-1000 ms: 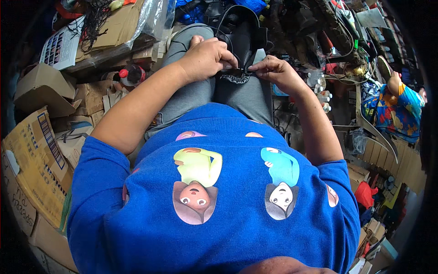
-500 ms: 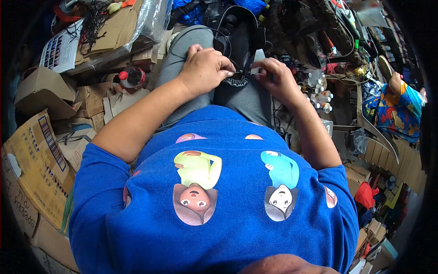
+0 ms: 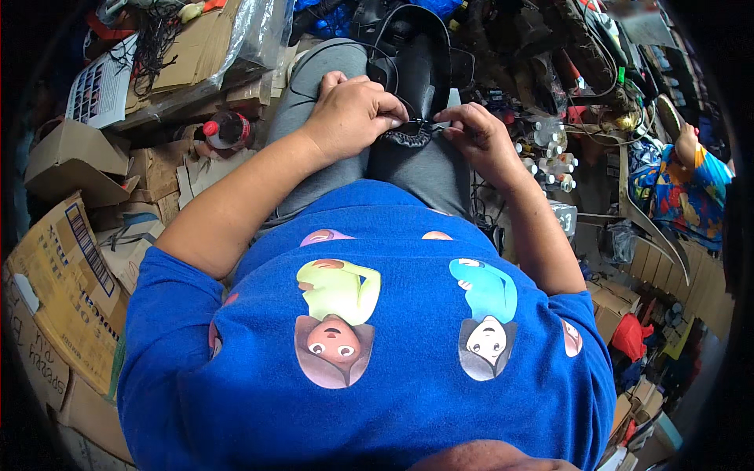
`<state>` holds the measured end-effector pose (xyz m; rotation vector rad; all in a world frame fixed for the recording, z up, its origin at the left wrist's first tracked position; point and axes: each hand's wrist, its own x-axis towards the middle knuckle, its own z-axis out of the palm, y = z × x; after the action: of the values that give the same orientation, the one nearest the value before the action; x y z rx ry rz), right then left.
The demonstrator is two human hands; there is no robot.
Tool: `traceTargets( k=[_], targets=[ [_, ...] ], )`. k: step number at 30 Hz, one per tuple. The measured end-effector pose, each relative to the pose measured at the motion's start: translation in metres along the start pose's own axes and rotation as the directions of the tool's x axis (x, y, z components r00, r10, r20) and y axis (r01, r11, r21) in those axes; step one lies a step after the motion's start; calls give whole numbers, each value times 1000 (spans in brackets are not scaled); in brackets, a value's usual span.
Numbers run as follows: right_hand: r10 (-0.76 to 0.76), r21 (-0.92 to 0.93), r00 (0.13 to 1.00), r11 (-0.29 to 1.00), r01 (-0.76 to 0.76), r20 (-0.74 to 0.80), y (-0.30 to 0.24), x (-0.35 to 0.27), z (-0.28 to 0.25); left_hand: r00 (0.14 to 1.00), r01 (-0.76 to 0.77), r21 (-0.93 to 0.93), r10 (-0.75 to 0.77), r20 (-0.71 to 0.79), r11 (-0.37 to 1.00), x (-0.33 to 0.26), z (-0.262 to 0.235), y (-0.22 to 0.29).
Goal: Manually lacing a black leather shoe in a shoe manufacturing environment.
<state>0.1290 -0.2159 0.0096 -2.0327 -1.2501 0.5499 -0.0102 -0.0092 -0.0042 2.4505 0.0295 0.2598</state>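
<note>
Both hands pinch a black shoe (on lap)

Cluttered repair workshop, cardboard boxes, tangled wires, small bottles

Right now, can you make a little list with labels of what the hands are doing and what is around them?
left hand: pinching the edge of a black shoe on the lap
right hand: pinching the same edge from the other side
braided black trim: between both hands, at the shoe's near end
lap: grey trousers, person seated
shirt: blue, with cartoon figures
to the left: cardboard boxes, a red-capped bottle
to the right: small white bottles, tangled clutter
</note>
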Motion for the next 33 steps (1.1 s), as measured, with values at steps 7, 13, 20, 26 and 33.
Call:
traceTargets(
  k=[7,13,20,26,33],
  targets=[
    [5,35,1000,999,-4,-15,1,-1,1,1000,9,-13,-9,-1,1000,-1,0,-2],
    [4,54,1000,999,-4,-2,0,0,2,1000,15,9,-15,3,1000,2,2,-1],
    [28,98,1000,995,-29,12,2,0,2,997,16,-4,-16,81,1000,10,-2,-4],
    [42,99,999,994,-44,24,-4,3,1,994,55,-14,-54,97,998,11,-2,-1],
    [-6,-197,997,980,22,81,-20,13,-8,997,74,21,-75,20,997,2,4,6]
  ],
)
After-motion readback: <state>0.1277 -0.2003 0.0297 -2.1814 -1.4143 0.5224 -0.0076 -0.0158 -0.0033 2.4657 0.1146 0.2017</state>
